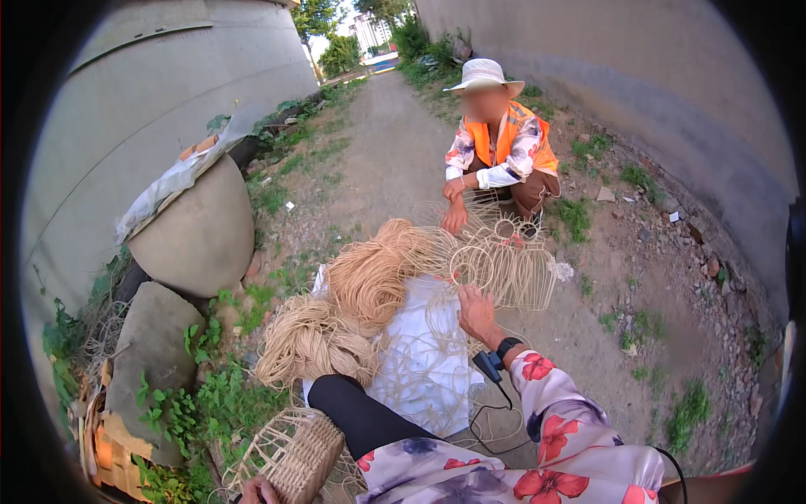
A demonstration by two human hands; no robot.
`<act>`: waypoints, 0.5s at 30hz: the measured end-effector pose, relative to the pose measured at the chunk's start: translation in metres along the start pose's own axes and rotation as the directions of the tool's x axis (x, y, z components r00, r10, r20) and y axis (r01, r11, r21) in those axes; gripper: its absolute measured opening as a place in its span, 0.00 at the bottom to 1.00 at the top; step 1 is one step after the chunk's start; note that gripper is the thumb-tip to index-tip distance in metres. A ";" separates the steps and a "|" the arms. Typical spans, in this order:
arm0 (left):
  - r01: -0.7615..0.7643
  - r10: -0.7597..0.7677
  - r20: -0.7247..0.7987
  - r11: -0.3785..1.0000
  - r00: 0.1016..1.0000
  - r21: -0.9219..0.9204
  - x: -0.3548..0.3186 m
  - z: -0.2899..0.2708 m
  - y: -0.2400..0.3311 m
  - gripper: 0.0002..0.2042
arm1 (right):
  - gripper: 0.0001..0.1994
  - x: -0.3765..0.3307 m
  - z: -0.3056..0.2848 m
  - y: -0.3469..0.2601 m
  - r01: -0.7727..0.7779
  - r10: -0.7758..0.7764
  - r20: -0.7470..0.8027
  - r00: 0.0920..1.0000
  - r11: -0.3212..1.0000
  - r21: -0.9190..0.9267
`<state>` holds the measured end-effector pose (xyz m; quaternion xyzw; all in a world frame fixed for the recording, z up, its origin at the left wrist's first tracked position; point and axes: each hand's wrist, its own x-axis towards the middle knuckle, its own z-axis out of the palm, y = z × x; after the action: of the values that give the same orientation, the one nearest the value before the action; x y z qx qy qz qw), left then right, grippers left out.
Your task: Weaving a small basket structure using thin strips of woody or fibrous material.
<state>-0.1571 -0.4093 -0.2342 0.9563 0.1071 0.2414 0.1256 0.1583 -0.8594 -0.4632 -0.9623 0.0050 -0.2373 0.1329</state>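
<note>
My left hand (260, 491) is at the lower left edge, its fingers closed on a tan woven basket (302, 458) beside my dark-clothed leg. Part of that hand is cut off by the picture's edge. My right hand (478, 316) reaches forward to the lower edge of a round wicker ring (473, 265); whether its fingers grip the ring is hidden. Right of the ring lies a flattened wicker framework (525, 281) of thin strands. Large coils of tan cord (369, 281) and paler cord (315, 349) are heaped left of my right hand.
A white sheet (420, 378) lies under the cord. Opposite me squats a person (504, 151) in a hat and orange vest, one hand (454, 216) near the wicker. A black cable (483, 416) hangs from my right wrist. Concrete pieces (197, 227) stand left; walls flank the path.
</note>
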 end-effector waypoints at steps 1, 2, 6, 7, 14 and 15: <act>0.004 -0.004 0.000 1.000 1.000 -0.029 0.001 0.000 -0.001 0.14 | 0.28 -0.001 0.000 -0.002 0.011 -0.011 -0.027 1.000 1.000 -0.021; 0.008 -0.008 0.001 0.998 1.000 -0.057 0.002 0.001 -0.001 0.13 | 0.27 0.001 -0.001 -0.001 0.013 -0.013 -0.029 0.999 1.000 -0.010; 0.059 -0.059 -0.001 0.994 0.998 -0.094 0.001 0.001 0.004 0.12 | 0.26 0.003 -0.007 -0.001 0.019 -0.019 -0.016 1.000 0.999 0.026; 0.053 -0.054 -0.012 0.995 0.998 -0.090 0.002 0.001 0.006 0.12 | 0.26 0.003 -0.005 -0.001 0.022 -0.021 -0.029 0.999 1.000 0.021; -0.051 0.052 -0.021 0.997 0.998 0.053 0.001 0.002 -0.010 0.11 | 0.32 0.001 -0.005 0.003 0.020 -0.021 0.041 0.999 1.000 0.015; -0.058 0.059 -0.006 0.994 0.998 0.098 -0.001 0.001 -0.012 0.11 | 0.32 0.000 -0.005 0.002 0.022 -0.023 0.036 0.999 1.000 0.016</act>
<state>-0.1591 -0.3979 -0.2389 0.9629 0.0914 0.2437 0.0712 0.1561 -0.8627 -0.4593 -0.9654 -0.0102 -0.2213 0.1376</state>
